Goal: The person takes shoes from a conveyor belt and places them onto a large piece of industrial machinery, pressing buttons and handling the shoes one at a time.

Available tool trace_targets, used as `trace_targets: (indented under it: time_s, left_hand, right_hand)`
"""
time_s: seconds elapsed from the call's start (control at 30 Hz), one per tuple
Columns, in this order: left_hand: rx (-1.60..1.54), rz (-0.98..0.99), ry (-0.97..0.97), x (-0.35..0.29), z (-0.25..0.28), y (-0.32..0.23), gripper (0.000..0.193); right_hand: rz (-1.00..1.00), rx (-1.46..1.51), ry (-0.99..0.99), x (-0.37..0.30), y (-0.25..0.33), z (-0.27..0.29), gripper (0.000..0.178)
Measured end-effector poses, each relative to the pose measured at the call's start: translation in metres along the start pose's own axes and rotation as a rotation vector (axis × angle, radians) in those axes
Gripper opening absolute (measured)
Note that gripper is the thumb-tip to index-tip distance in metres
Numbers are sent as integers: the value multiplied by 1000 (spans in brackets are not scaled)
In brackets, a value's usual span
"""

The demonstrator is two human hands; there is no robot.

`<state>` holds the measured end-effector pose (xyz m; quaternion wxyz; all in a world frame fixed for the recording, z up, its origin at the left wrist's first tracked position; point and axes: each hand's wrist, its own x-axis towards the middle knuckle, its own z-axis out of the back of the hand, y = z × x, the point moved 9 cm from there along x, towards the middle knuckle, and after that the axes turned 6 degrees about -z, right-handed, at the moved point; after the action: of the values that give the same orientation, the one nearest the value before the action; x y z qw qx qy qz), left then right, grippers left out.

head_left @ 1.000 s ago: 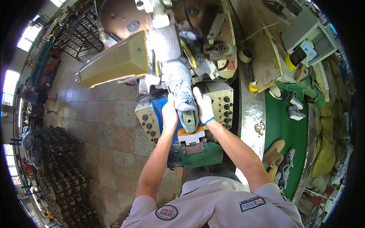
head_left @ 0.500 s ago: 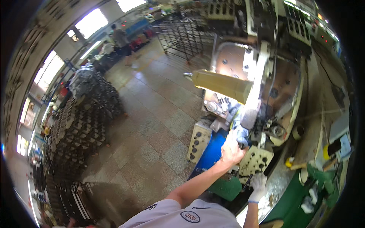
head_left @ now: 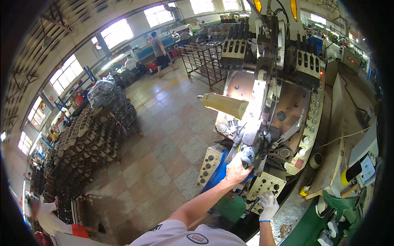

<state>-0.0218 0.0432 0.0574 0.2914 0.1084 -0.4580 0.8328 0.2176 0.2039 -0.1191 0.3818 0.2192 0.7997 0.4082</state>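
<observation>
My bare left hand (head_left: 237, 170) is closed around a grey-blue shoe (head_left: 246, 154) at the front of a large machine (head_left: 262, 88). The shoe sits under the machine's brightly lit central head, and its far end is hidden there. My right hand (head_left: 269, 207), in a white knit glove, is beside a cream control panel (head_left: 266, 185) with several black knobs. Its fingers look loosely apart, close to a slim black lever (head_left: 253, 204); whether they touch it I cannot tell. Below my left hand lies a blue panel (head_left: 216, 174).
A yellowish lamp shade (head_left: 225, 105) juts out left of the machine head. Another knobbed panel (head_left: 208, 167) flanks the blue one. Stacked racks (head_left: 88, 133) stand at left, a metal cart (head_left: 203, 61) behind. One person (head_left: 158, 51) walks far off; another (head_left: 51, 219) is at lower left.
The view has tilted upward, showing more of the machine and room. My left hand keeps its hold on the shoe; my right hand stays by the panel. A person now shows at lower left.
</observation>
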Motion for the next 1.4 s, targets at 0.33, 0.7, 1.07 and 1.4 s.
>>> trace_targets:
  time_s: [0.33,0.7,1.07,1.4]
  left_hand:
    - [70,161,142,-15,-6,15,89]
    - [10,358,334,-15,-12,42,97]
    - [-1834,902,530,-104,-5,8,69]
    - [-1593,769,858,-184,-27,1,57]
  right_hand:
    - [-14,61,-88,-33,-9,10,50]
    - [73,13,-136,-61,4,-14,47]
    - [88,254,202,-63,59,-93,63]
    - [179,785,378,-117,131,-129,66]
